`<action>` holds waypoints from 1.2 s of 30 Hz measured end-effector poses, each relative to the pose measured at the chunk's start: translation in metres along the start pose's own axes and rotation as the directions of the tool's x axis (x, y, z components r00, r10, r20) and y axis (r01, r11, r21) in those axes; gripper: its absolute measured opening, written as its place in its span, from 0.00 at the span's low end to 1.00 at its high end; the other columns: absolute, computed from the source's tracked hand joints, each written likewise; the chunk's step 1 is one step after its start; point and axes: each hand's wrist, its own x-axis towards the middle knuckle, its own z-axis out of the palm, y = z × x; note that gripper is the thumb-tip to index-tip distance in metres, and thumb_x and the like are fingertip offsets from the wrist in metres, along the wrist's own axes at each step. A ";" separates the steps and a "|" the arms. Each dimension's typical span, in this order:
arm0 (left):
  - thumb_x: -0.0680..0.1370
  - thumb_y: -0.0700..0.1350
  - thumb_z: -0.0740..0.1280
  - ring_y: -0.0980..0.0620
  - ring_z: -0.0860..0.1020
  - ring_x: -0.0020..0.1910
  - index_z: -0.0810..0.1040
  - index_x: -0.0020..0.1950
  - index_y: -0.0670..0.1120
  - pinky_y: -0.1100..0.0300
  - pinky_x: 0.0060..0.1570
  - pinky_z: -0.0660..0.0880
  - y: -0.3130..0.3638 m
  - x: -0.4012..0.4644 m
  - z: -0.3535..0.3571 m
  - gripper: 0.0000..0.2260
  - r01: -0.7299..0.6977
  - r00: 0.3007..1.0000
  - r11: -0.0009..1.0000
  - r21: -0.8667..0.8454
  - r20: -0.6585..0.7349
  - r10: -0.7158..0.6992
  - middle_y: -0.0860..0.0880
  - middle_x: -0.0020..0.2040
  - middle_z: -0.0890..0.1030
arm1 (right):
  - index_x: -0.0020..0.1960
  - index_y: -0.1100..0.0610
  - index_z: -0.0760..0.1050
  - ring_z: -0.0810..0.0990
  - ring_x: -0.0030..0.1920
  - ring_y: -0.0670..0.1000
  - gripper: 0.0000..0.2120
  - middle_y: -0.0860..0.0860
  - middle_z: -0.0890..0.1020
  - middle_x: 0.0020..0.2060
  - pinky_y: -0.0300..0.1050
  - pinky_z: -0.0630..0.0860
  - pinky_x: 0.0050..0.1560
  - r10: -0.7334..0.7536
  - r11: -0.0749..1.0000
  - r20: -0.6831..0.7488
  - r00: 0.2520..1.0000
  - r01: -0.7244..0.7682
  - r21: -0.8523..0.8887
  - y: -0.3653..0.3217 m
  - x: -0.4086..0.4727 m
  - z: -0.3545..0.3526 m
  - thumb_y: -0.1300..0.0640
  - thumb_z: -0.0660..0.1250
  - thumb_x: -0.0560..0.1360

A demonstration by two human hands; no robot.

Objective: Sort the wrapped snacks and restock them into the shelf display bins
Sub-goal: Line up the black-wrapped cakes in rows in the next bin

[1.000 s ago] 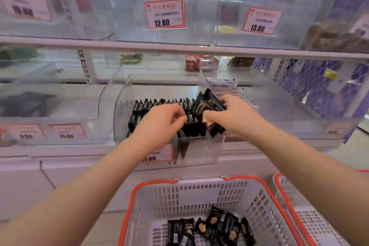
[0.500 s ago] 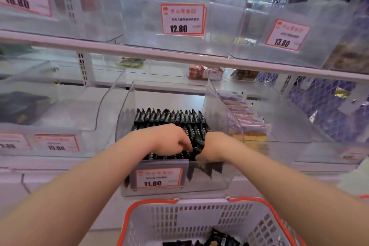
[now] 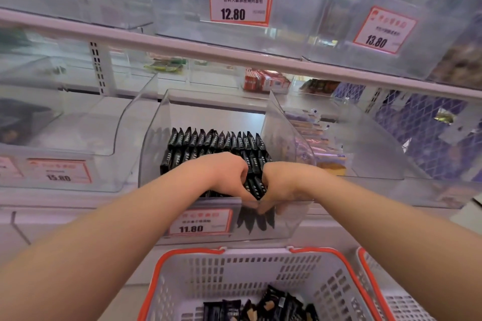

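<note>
Packets in bin: black wrapped snacks (image 3: 216,139) standing on edge in tidy rows inside the clear display bin (image 3: 154,138) tagged 11.80, back rows neat, front right corner being filled.
Left hand (image 3: 224,174): curled down into the front row, fingertips pinching black packets near the bin's front wall.
Right hand (image 3: 281,185): curled likewise, thumb and fingers closed round the same small clump, touching the left hand.
Step in hand: probably seating and squaring the newest packets.
Done so far: most of the bin floor covered.
Left to do: more black packets lying loose in the orange-rimmed basket (image 3: 161,281) below; restocking judged well along, not finished.
Neighbours: second basket (image 3: 365,268) at right, contents hidden; adjoining bin with pale packets (image 3: 313,135).
</note>
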 end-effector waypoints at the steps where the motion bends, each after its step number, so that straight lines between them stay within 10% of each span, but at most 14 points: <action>1: 0.66 0.63 0.71 0.51 0.74 0.44 0.75 0.50 0.46 0.59 0.41 0.69 0.001 0.001 0.000 0.24 0.011 1.000 1.000 0.001 0.000 -0.011 0.50 0.47 0.77 | 0.32 0.55 0.72 0.75 0.25 0.45 0.13 0.43 0.76 0.20 0.35 0.67 0.22 -0.014 0.999 -0.057 0.998 0.012 -0.039 0.001 0.000 0.001 0.56 0.75 0.67; 7: 0.67 0.62 0.71 0.50 0.73 0.43 0.72 0.51 0.47 0.54 0.46 0.74 0.002 0.004 0.002 0.23 0.067 0.998 0.996 0.058 -0.016 -0.066 0.52 0.45 0.74 | 0.56 0.64 0.75 0.78 0.49 0.56 0.24 0.58 0.81 0.51 0.47 0.75 0.47 -0.052 0.981 -0.228 0.972 0.007 -0.194 0.003 0.003 0.007 0.50 0.74 0.68; 15: 0.77 0.53 0.64 0.50 0.74 0.48 0.77 0.56 0.48 0.58 0.49 0.70 0.003 -0.007 -0.002 0.13 0.011 1.000 0.998 0.068 -0.024 -0.009 0.48 0.54 0.79 | 0.41 0.61 0.74 0.76 0.31 0.52 0.15 0.53 0.77 0.30 0.40 0.69 0.32 0.004 0.986 -0.064 0.998 -0.014 -0.164 0.000 -0.009 -0.001 0.48 0.65 0.75; 20: 0.77 0.50 0.61 0.49 0.74 0.45 0.77 0.51 0.48 0.58 0.46 0.71 0.026 -0.044 -0.020 0.08 -0.087 0.965 0.990 0.112 -0.236 0.111 0.50 0.44 0.76 | 0.51 0.61 0.76 0.76 0.45 0.55 0.12 0.55 0.80 0.44 0.45 0.73 0.44 -0.189 0.965 -0.448 0.874 0.080 -0.251 -0.001 -0.039 0.001 0.53 0.61 0.77; 24: 0.76 0.51 0.60 0.51 0.69 0.37 0.64 0.34 0.51 0.55 0.39 0.72 0.062 -0.085 -0.006 0.11 -0.265 0.861 0.950 0.163 -0.403 0.309 0.55 0.32 0.67 | 0.46 0.55 0.79 0.72 0.32 0.40 0.06 0.43 0.75 0.31 0.34 0.64 0.33 -0.370 0.921 -0.611 0.700 0.365 -0.138 0.027 -0.091 0.023 0.56 0.64 0.75; 29: 0.78 0.54 0.57 0.49 0.77 0.43 0.73 0.46 0.51 0.57 0.39 0.72 0.087 -0.086 0.058 0.09 -0.308 0.928 0.933 0.184 -0.159 0.338 0.51 0.43 0.78 | 0.45 0.52 0.79 0.72 0.30 0.35 0.05 0.38 0.72 0.28 0.28 0.66 0.34 -0.270 0.954 -0.428 0.863 0.300 0.001 0.088 -0.108 0.090 0.54 0.65 0.76; 36: 0.78 0.44 0.57 0.41 0.76 0.50 0.74 0.55 0.42 0.53 0.40 0.71 0.098 -0.030 0.190 0.11 -0.233 0.932 0.937 0.260 0.334 0.139 0.41 0.53 0.77 | 0.55 0.58 0.76 0.78 0.52 0.52 0.11 0.53 0.81 0.52 0.41 0.69 0.48 -0.004 1.000 0.039 0.999 0.004 -0.010 0.189 -0.060 0.189 0.55 0.60 0.78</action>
